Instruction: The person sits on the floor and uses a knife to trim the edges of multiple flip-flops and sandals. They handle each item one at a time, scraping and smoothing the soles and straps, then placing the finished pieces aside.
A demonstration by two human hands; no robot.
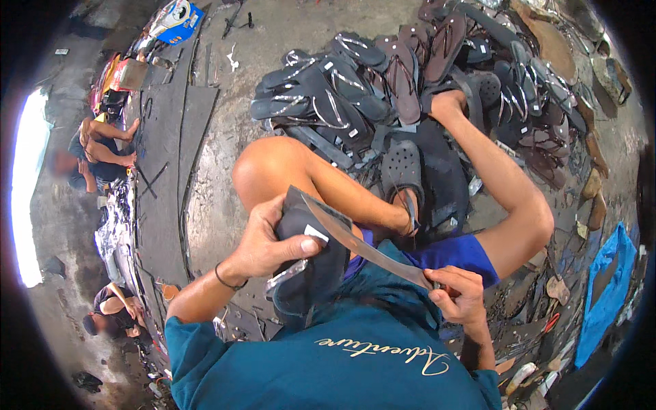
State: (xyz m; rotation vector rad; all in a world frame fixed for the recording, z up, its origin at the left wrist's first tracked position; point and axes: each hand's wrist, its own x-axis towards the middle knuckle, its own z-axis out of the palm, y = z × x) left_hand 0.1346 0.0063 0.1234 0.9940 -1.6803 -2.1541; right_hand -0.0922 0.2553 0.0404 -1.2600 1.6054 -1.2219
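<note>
Dark rubber sandal sole (pixel 311 263) is clamped in the left hand (pixel 263 242), grip fully closed, thumb pressed on top, held above the lap. Long flat steel knife blade (pixel 359 246) is laid across the sole's upper edge, long axis running down-right to the right hand (pixel 458 294), closed around its handle end. Pile of dark finished sandals (pixel 410 82) lies beyond the knees on the floor.

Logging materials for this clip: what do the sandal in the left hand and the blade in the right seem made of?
Sandal: likely rubber or foam, matte black, with a glossy strap. Knife: probably steel, a thin dull-grey blade, pale along its edge. The left hand grips the sole; the right hand holds the handle end.
</note>
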